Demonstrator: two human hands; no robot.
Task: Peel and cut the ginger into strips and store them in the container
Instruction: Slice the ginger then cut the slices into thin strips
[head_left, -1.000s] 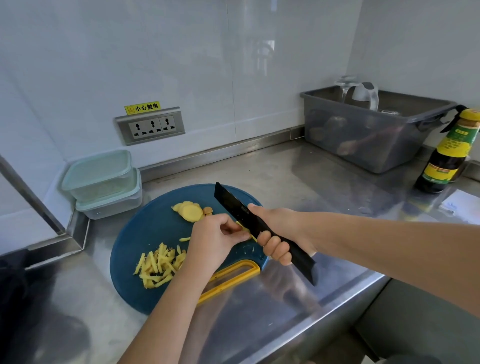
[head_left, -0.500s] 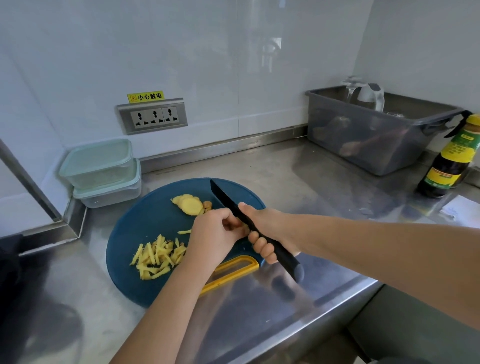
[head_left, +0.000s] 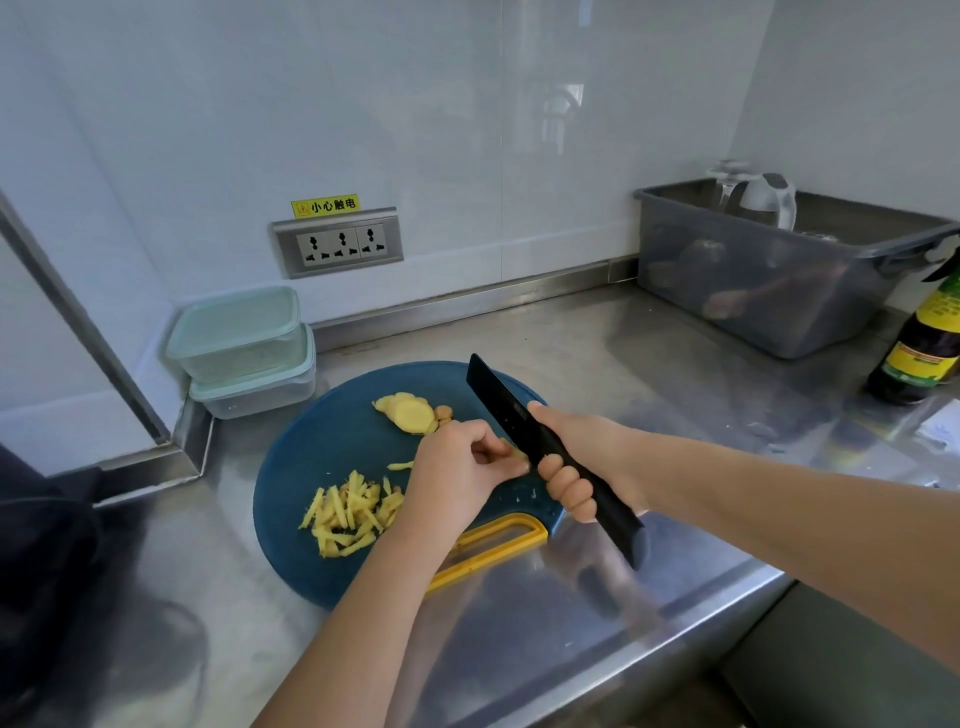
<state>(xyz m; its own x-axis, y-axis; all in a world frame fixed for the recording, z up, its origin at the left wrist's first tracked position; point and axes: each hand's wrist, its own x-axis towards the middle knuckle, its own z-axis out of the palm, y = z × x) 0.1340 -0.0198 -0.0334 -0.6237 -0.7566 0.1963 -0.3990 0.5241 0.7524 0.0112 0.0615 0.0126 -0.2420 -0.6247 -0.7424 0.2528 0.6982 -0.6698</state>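
Note:
A round blue cutting board (head_left: 322, 457) with a yellow handle lies on the steel counter. On it sit a heap of ginger strips (head_left: 350, 514), one loose strip (head_left: 400, 465) and a stack of peeled ginger slices (head_left: 410, 413) at the far side. My right hand (head_left: 582, 462) grips a black knife (head_left: 511, 410), blade pointing away and to the left, above the board. My left hand (head_left: 457, 478) has its fingers curled against the blade's side, pinching small bits of ginger (head_left: 514, 451) there. Two stacked lidded containers (head_left: 241, 348) stand at the back left.
A grey plastic tub (head_left: 769, 280) holding a kettle stands at the back right. A dark sauce bottle (head_left: 924, 348) is at the right edge, with a white paper beside it. A wall socket (head_left: 340, 244) sits above the counter. Dark cloth lies at the left.
Both hands stay together at the knife over the board. The view has shifted a little; the ginger heap and slices have not moved.

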